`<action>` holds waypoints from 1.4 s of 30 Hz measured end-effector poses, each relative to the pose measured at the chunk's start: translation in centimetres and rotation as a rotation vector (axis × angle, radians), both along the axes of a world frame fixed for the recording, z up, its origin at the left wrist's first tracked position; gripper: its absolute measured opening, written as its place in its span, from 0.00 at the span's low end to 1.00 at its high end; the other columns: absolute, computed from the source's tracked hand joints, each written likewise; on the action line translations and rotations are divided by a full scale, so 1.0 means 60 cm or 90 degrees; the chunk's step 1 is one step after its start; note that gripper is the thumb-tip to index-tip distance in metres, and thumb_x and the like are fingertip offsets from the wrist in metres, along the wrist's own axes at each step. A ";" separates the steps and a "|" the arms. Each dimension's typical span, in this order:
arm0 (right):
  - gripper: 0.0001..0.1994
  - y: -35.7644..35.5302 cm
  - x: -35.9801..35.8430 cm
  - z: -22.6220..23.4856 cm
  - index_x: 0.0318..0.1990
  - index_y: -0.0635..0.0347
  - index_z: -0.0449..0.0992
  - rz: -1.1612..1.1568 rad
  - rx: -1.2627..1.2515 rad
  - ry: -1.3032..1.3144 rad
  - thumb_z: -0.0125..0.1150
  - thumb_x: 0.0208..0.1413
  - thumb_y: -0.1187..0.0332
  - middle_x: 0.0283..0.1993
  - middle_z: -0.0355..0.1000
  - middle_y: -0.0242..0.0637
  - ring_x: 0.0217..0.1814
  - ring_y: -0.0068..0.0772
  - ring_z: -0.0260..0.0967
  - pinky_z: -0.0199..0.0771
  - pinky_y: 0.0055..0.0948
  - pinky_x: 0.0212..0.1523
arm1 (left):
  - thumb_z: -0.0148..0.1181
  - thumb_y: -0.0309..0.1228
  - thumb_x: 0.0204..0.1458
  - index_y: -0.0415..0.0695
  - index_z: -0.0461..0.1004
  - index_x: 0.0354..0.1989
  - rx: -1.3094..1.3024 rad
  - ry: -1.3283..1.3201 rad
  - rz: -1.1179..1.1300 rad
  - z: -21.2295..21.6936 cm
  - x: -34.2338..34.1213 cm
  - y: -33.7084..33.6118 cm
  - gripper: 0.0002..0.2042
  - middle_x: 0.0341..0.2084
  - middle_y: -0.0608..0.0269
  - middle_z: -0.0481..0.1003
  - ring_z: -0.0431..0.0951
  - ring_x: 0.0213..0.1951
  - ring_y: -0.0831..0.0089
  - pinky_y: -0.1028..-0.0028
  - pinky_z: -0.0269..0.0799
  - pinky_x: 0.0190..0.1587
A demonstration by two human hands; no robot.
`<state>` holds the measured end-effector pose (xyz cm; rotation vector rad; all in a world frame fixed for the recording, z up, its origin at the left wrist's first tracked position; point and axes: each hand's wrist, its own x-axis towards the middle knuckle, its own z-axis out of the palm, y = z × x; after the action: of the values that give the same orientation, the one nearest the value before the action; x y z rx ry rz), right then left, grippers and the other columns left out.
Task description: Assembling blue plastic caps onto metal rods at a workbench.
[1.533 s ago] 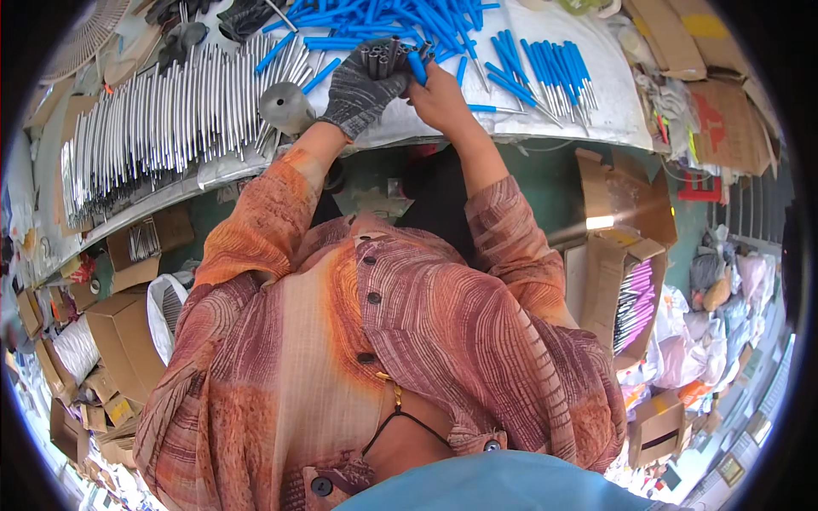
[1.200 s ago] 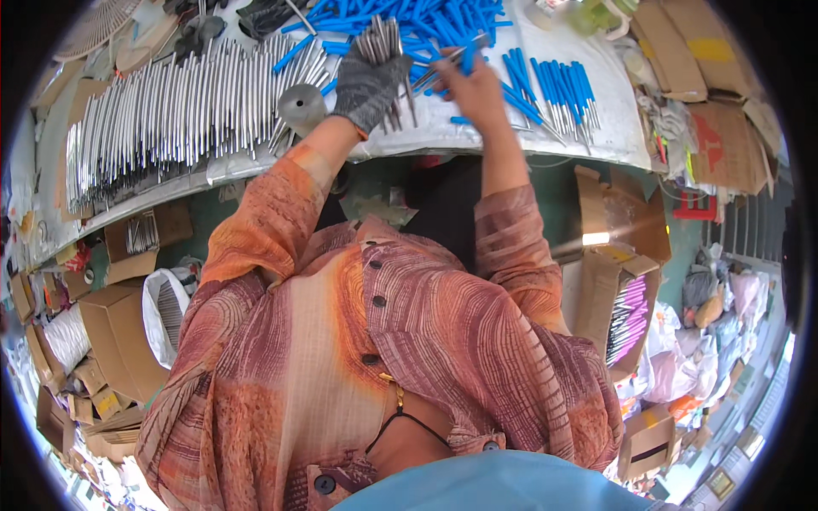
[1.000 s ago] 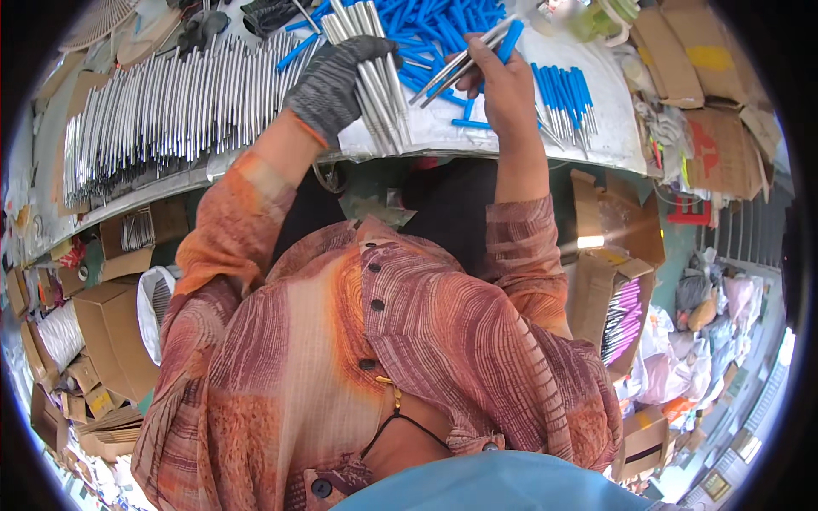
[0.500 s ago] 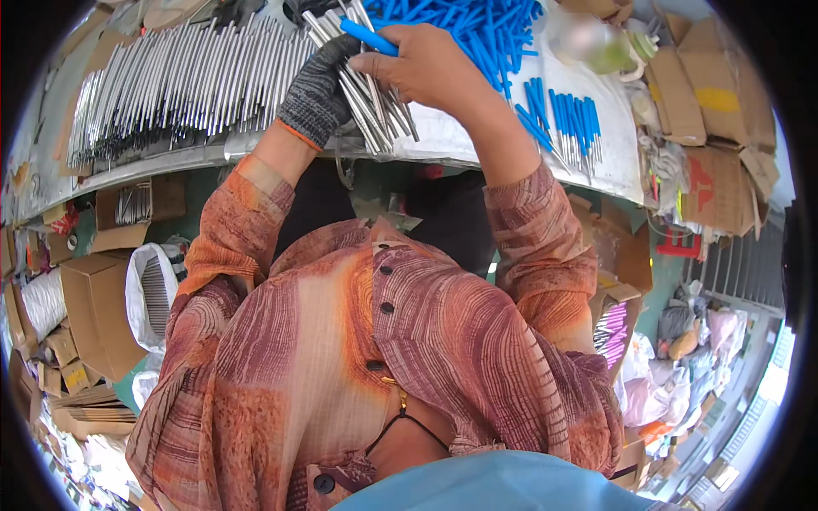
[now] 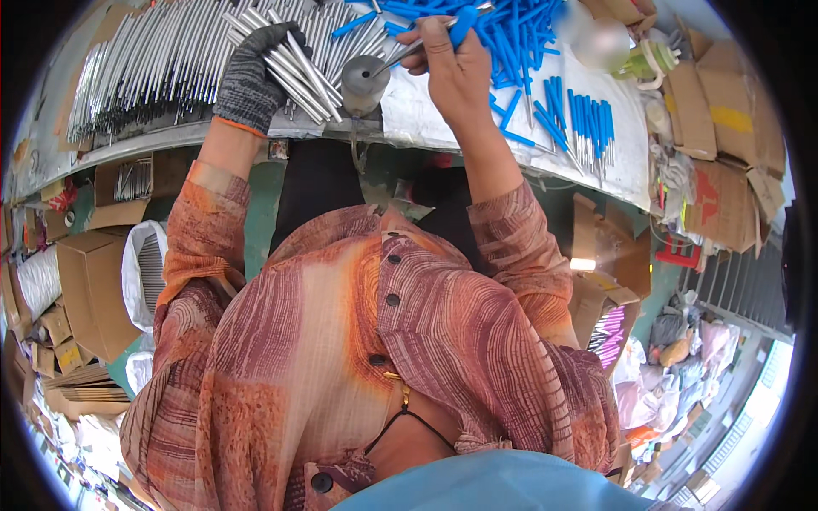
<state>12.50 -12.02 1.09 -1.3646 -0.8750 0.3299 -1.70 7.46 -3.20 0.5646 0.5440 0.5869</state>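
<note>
the gloved left hand (image 5: 249, 81) clamps its fingers on a bundle of thin silver metal rods (image 5: 294, 64), kept ready; the bare right hand (image 5: 452, 64) pinches its fingers on one blue-handled rod (image 5: 434, 34) over the small grey metal cylinder (image 5: 365, 83).

A bundle of silver rods (image 5: 294, 64) fanned upward, clasped; one blue-handled rod (image 5: 426, 38) slanted toward the round metal block (image 5: 365, 83).

Brown cardboard boxes (image 5: 81, 281) under the bench, flattened cardboard (image 5: 724, 179) at right, white sack (image 5: 145, 268) beside boxes.
</note>
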 end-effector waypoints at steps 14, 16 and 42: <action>0.16 0.009 0.004 -0.019 0.40 0.59 0.72 0.053 -0.244 -0.246 0.51 0.56 0.55 0.27 0.70 0.44 0.31 0.49 0.67 0.66 0.35 0.30 | 0.56 0.22 0.48 0.34 0.73 0.40 0.385 0.020 -0.032 0.054 -0.004 -0.077 0.10 0.36 0.52 0.76 0.77 0.37 0.69 0.74 0.75 0.38; 0.16 0.008 -0.007 -0.005 0.40 0.58 0.72 0.063 -0.279 -0.334 0.51 0.56 0.55 0.29 0.70 0.43 0.34 0.48 0.67 0.67 0.37 0.32 | 0.56 0.21 0.49 0.34 0.72 0.40 0.409 0.033 -0.043 0.064 0.003 -0.081 0.10 0.36 0.53 0.76 0.77 0.38 0.69 0.74 0.75 0.39; 0.12 0.062 -0.009 0.090 0.40 0.58 0.60 0.147 0.339 0.398 0.40 0.63 0.59 0.39 0.67 0.42 0.43 0.42 0.70 0.72 0.40 0.45 | 0.61 0.26 0.46 0.39 0.75 0.36 0.427 0.054 -0.087 0.093 0.029 -0.132 0.08 0.27 0.65 0.75 0.74 0.29 0.78 0.79 0.70 0.30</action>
<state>11.94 -8.28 6.52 -0.6053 -0.5331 0.6113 0.06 -0.47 2.41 1.2558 0.3752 0.6131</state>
